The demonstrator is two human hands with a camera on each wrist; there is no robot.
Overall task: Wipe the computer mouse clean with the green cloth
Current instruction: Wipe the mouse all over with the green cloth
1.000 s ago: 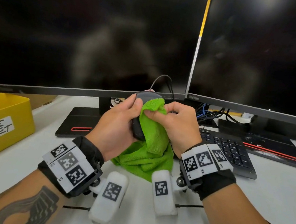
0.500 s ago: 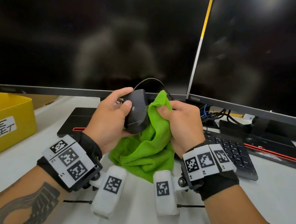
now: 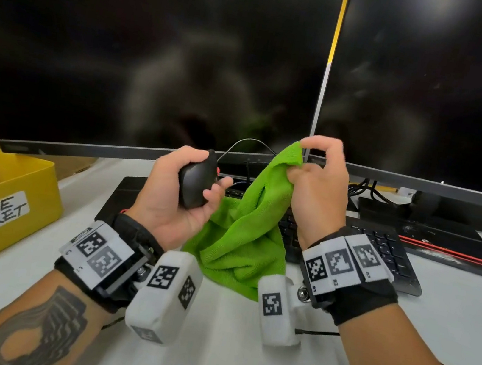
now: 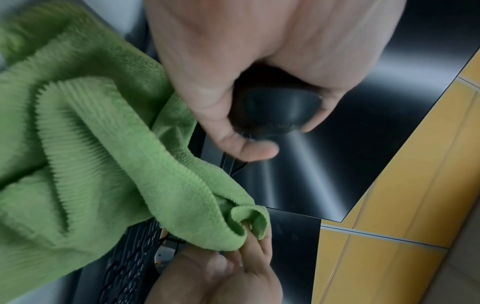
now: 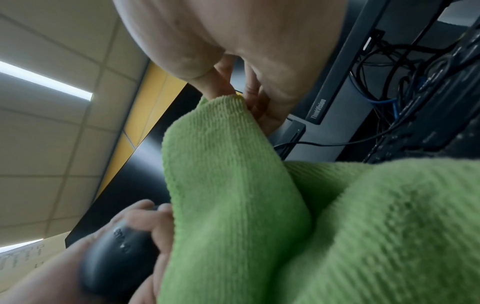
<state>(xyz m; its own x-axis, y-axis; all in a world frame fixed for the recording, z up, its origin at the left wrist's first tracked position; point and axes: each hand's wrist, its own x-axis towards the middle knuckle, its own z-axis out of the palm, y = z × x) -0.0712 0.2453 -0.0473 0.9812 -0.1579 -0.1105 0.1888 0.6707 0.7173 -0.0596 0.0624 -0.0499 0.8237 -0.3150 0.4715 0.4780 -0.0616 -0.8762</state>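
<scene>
Head view — Desk: What is each hand holding?

Photographer: Left hand [image 3: 177,201] wraps its curled fingers and thumb round the small black plastic computer mouse [image 3: 196,182], lifted off the desk, cable trailing behind. Right hand [image 3: 315,190] pinches the top edge of the soft green microfibre cloth [image 3: 245,230] between thumb and fingertips [image 4: 253,244], the rest draping below.

Desk: How will they handle?

Photographer: Mouse looks light, rigid, smooth, likely slippery; grip its sides. Cloth is limp; bunch it under the fingertips.

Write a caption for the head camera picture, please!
Left hand grips the black mouse; right hand lifts the green cloth.
</scene>
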